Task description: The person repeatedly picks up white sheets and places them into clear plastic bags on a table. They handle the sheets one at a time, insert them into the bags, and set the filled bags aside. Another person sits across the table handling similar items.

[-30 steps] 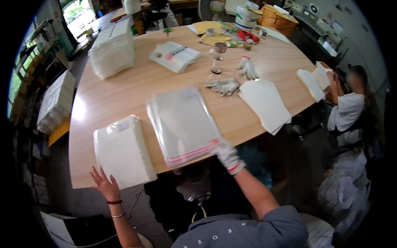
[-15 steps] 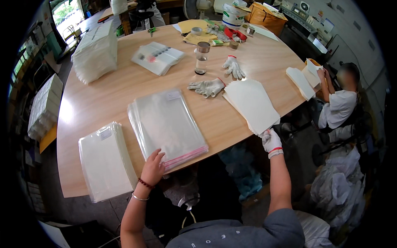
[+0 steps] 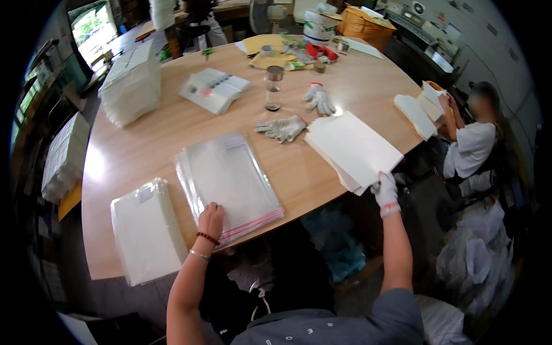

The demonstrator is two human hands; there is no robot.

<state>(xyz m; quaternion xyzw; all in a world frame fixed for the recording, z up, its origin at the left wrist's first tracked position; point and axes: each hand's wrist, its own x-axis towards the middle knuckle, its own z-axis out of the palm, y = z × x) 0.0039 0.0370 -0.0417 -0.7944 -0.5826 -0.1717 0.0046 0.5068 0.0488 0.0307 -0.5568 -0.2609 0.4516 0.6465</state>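
Observation:
My right hand (image 3: 386,188), in a white work glove with a red-edged cuff, grips the near corner of a white sheet (image 3: 359,144). This sheet lies turned across the fanned stack of white sheets (image 3: 330,162) at the table's right edge. My bare left hand (image 3: 211,221), wearing a beaded bracelet and a bangle, has its fingers drawn together on the near left part of a clear plastic bag (image 3: 224,178). That bag tops a pile with pink stripes along the near edge; the fingertips are partly hidden. A stack of filled clear bags (image 3: 146,233) lies to its left.
Two work gloves (image 3: 282,128) (image 3: 319,99) and a glass jar (image 3: 273,92) lie or stand beyond the piles. Wrapped packs (image 3: 129,83) rise at the far left. At the right, a seated person (image 3: 471,135) handles white sheets (image 3: 415,115).
My right hand has moved slightly up and right, swinging the top white sheet outward across its stack. My left hand has shifted a little forward, and its spread fingers have drawn together on the bag.

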